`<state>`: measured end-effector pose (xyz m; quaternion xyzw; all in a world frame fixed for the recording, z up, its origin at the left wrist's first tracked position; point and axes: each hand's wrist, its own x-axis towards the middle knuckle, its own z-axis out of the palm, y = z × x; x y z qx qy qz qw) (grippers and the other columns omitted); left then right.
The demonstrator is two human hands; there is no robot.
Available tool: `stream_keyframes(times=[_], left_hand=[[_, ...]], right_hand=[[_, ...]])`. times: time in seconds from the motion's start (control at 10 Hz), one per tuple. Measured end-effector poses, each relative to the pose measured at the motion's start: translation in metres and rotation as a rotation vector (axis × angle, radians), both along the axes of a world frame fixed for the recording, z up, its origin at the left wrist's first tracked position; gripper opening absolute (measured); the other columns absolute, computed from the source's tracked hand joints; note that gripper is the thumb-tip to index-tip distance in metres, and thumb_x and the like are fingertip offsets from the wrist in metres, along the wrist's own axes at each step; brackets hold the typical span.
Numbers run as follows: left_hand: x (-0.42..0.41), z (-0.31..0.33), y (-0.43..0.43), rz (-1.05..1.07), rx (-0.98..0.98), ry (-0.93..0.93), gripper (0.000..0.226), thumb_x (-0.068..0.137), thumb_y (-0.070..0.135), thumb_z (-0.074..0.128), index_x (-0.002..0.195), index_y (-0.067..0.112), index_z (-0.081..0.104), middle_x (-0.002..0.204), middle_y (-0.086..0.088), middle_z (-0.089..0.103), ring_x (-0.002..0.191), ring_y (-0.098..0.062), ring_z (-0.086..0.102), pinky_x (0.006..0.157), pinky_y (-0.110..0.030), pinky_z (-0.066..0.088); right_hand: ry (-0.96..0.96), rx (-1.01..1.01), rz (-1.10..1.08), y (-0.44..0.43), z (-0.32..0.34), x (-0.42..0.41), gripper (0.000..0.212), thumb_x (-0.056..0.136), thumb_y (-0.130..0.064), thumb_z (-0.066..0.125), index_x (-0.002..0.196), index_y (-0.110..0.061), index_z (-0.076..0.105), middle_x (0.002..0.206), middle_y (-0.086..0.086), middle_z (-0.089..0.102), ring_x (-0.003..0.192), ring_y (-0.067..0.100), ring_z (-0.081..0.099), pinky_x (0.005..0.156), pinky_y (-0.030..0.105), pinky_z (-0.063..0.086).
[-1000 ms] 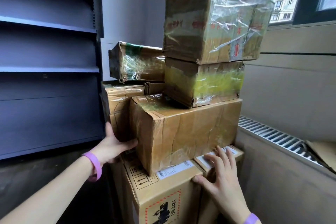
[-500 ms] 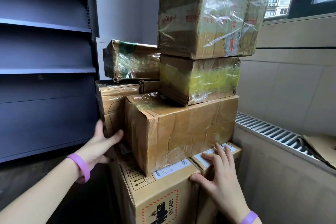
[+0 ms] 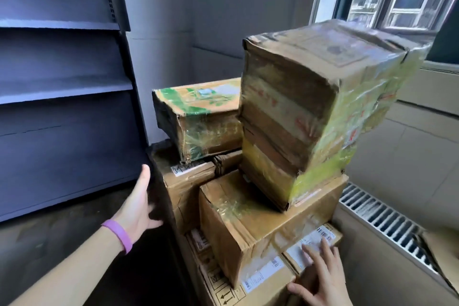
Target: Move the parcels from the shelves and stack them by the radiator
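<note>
Step judged: steadying the finished stack. At left, the shelves (image 3: pixel 62 89). The left hand (image 3: pixel 137 208) is open, fingers straight, now off the stack's left side it touched earlier. The parcels (image 3: pixel 260 218) sit piled in tiers. The right hand (image 3: pixel 320 278) stays flat, fingers spread, on the bottom front-right box (image 3: pixel 320 233), beside the radiator (image 3: pixel 380 218). Next: let go gently, watching the top parcel (image 3: pixel 310 107).

Handling arrows (image 3: pixel 224 297) on bottom carton (image 3: pixel 267 289)

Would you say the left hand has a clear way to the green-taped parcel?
Probably yes: the left hand is open just below and left of the green-taped parcel, with nothing between them.
</note>
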<state>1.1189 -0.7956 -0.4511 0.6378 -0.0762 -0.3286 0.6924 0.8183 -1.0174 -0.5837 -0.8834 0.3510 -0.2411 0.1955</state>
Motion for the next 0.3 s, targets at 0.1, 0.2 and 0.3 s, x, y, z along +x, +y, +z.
stream_keyframes(times=[0.1,0.2,0.3], left_hand=[[0.008,0.04,0.006,-0.041,0.085,-0.005,0.11,0.054,0.086,0.045,0.152,0.043,0.018,0.163,0.003,0.013,0.148,-0.029,0.018,0.109,-0.063,0.027],[0.009,0.081,0.009,-0.065,0.128,0.043,0.099,0.065,0.083,0.042,0.152,0.045,0.016,0.163,0.004,0.017,0.148,-0.027,0.021,0.11,-0.061,0.029],[0.012,0.106,0.015,-0.067,0.165,0.095,0.077,0.08,0.077,0.038,0.149,0.049,0.017,0.161,0.006,0.02,0.146,-0.028,0.024,0.111,-0.062,0.029]], right_hand=[[0.058,0.252,-0.023,0.01,0.037,0.002,0.127,0.054,-0.098,0.044,0.121,0.009,0.061,0.129,0.04,0.051,0.123,0.058,0.048,0.102,0.066,0.035],[-0.117,0.547,-0.094,0.019,0.084,0.0,0.096,0.064,-0.037,0.088,0.141,-0.002,0.043,0.151,0.02,0.041,0.142,0.032,0.035,0.115,0.041,0.026],[-0.267,0.732,-0.251,0.031,0.121,0.002,0.066,0.089,-0.023,0.07,0.146,-0.022,0.038,0.154,-0.004,0.037,0.144,0.015,0.03,0.116,0.032,0.023]])
